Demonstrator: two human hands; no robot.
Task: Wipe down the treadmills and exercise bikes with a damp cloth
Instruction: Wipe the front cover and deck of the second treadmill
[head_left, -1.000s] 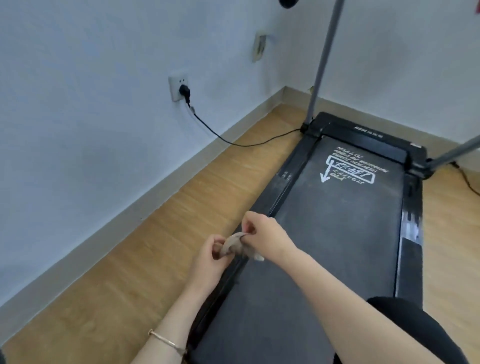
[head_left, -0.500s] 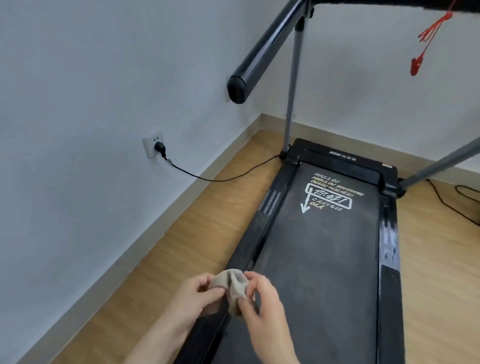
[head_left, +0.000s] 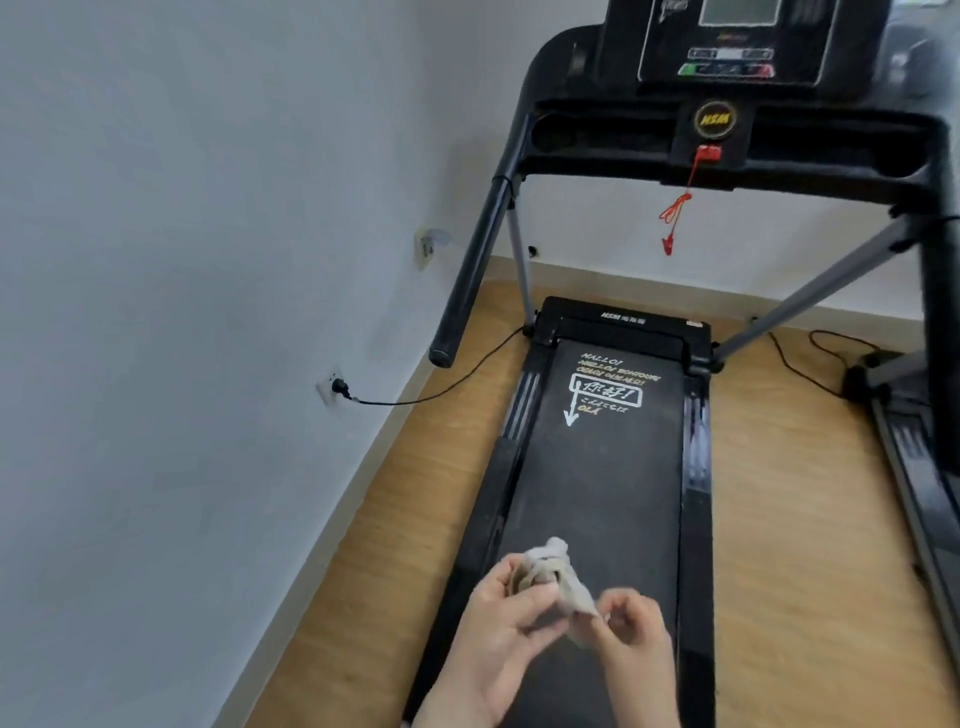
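Above the near end of the treadmill belt (head_left: 597, 493), toward its left edge, the fingers of the left hand (head_left: 506, 629) are curled round the upper bunch of a small beige cloth (head_left: 558, 582), and the thumb lies across its front. The right hand (head_left: 631, 634) pinches the lower end of the cloth between thumb and forefinger, and its other fingers are curled in. The cloth hangs crumpled between the two hands, which are just beside each other. Both wrists come in from the bottom of the view. Farther along the belt there is white printed lettering. Beyond it stands the console (head_left: 727, 41), with a red safety cord (head_left: 675, 213) hanging below. On the left wall a black plug (head_left: 340, 387) sits in a socket.
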